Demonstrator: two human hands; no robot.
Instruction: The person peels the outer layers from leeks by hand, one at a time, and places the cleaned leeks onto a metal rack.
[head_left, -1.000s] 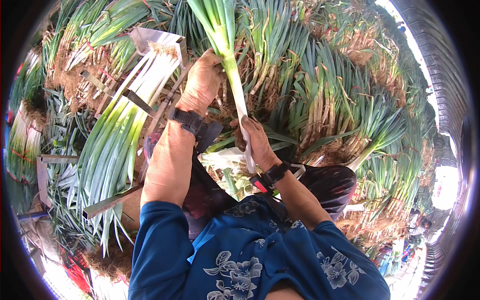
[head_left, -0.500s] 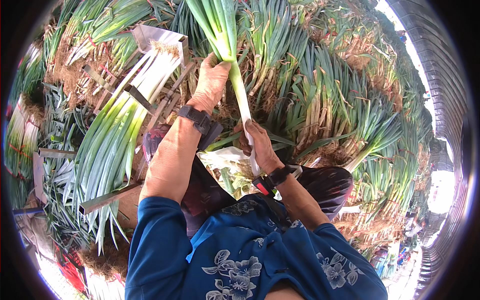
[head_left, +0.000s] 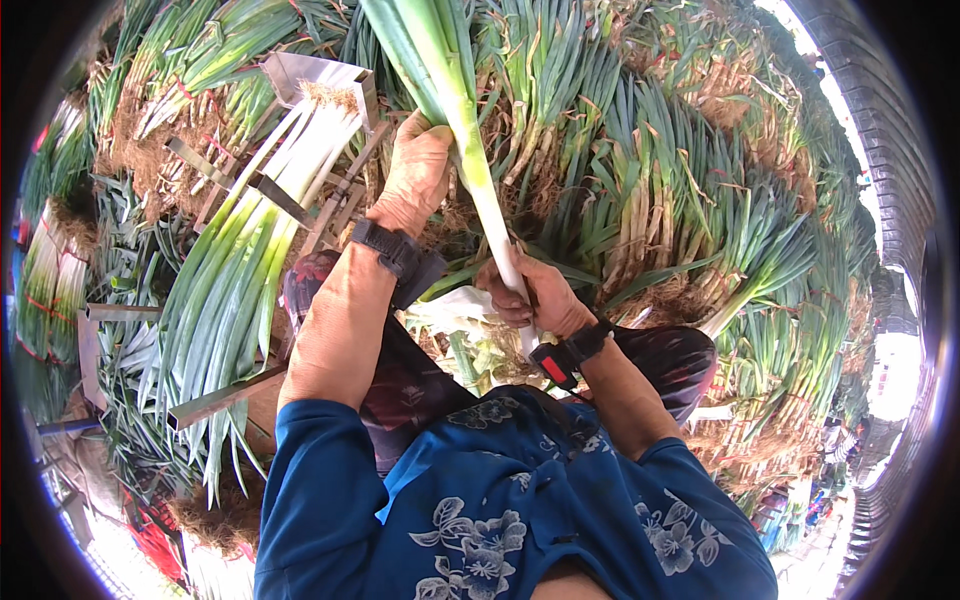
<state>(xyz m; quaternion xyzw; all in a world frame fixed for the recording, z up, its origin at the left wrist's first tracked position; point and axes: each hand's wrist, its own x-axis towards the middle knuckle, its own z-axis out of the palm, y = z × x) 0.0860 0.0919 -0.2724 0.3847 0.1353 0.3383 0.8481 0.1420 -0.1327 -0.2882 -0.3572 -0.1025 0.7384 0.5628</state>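
Note:
A long green onion (head_left: 478,190) slants in front of me, its green leaves up at the top edge and its white stem toward my lap. My left hand (head_left: 415,165) is closed round it where the leaves begin. Lower down, my right hand (head_left: 535,290) grips the white stem near its bottom end, the fingers partly hidden. To the left, a bundle of cleaned green onions (head_left: 250,230) lies in a metal rack (head_left: 320,75), roots against the end plate and leaves hanging toward me.
Untrimmed green onion bunches (head_left: 640,190) with dirty roots are heaped ahead and to the right. Tied bundles (head_left: 50,285) stand at the far left. Peeled scraps and pale plastic (head_left: 460,325) lie between my knees. Metal rack bars (head_left: 225,397) jut out at the left.
The green onion has shifted slightly, its leaves tilting left and nearer. My right hand has moved a little right and down along the stem. My left hand keeps its hold.

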